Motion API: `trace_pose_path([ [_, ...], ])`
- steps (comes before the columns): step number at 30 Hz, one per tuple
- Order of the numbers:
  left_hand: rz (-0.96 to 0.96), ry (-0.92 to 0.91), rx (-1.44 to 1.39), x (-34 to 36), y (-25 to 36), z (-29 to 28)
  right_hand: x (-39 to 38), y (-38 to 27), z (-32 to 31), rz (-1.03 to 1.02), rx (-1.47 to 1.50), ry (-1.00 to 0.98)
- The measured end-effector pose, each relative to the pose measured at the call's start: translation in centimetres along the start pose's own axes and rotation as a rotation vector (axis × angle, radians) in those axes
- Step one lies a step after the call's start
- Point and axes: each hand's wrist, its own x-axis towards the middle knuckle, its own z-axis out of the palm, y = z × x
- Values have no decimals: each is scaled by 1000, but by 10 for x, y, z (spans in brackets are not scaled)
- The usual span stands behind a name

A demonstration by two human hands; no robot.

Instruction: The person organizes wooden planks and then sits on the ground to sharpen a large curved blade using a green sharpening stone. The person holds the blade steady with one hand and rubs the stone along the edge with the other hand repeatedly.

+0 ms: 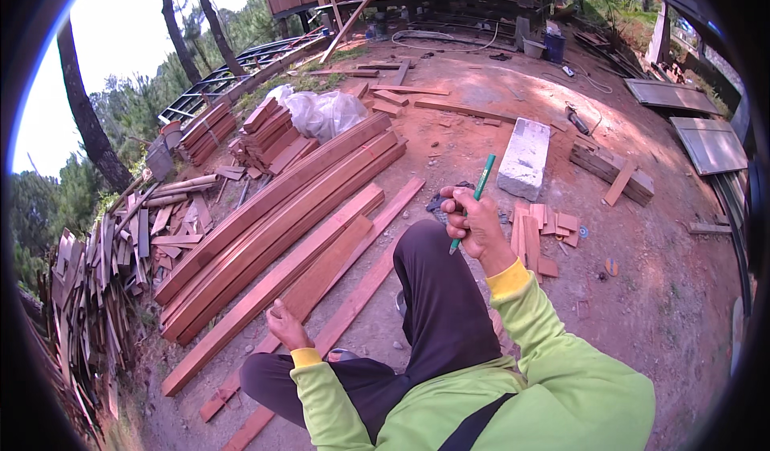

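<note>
My right hand (477, 228) is raised over my bent knee and grips a green pencil (480, 185), which slants with its tip down by my fingers. Lower and to the left, my left hand (287, 327) is closed in a loose fist, and nothing shows in it. It is beside a short reddish-brown plank (329, 266); whether it touches the wood I cannot tell. A long wooden beam (273, 295) lies just beyond that plank, and narrower boards (369, 291) run along the ground near my legs.
Stacked thick beams (281, 218) lie to the left, with scrap wood (92, 299) behind them. A whitish stone block (524, 158) and small wood offcuts (533, 238) are beyond my right hand. A power tool (576, 121) lies farther off. White plastic sheeting (325, 113) covers another pile.
</note>
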Motion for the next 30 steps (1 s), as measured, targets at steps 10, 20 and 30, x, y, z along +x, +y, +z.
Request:
trace_pose_path([
  [10,-24,2,55,-10,19,-3,74,40,24,0,-61,-16],
  [20,-24,-2,87,-13,12,1,109,75,16,90,-88,55],
  [30,-31,6,99,-17,20,3,110,72,8,111,-101,41],
])
